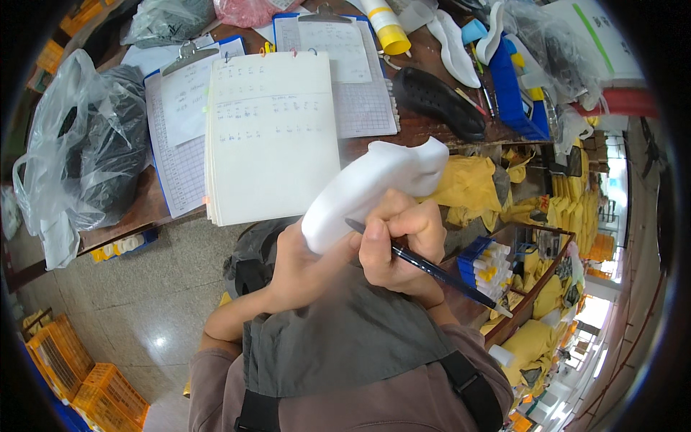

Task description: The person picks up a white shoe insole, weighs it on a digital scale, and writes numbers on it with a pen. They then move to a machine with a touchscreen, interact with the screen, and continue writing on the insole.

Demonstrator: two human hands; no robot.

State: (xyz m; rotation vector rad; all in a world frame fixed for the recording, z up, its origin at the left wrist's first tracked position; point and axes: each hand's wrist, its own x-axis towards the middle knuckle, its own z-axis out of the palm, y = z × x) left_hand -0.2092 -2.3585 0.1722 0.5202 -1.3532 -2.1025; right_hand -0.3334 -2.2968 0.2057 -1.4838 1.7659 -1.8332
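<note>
In front of my body, my left hand point(301, 268) grips the near end of a white moulded shoe sole point(374, 176), thumb along its lower edge. The sole is tilted, with its far end up and to the right. A dark pen point(443, 276) is pinched in the fingers of my right hand point(402, 237). Its dark tapered end lies against or just over the sole, near my left thumb; I cannot tell whether it touches. The pale other end points down and right. Part of the sole is hidden behind my right fingers.
On the table beyond are an open notebook point(273, 144), blue clipboards point(176, 108) with papers, a black shoe piece point(439, 104), another white sole point(453, 49) and a blue bin point(518, 101). A plastic bag point(93, 137) sits left. Orange crates point(108, 396) stand on the floor.
</note>
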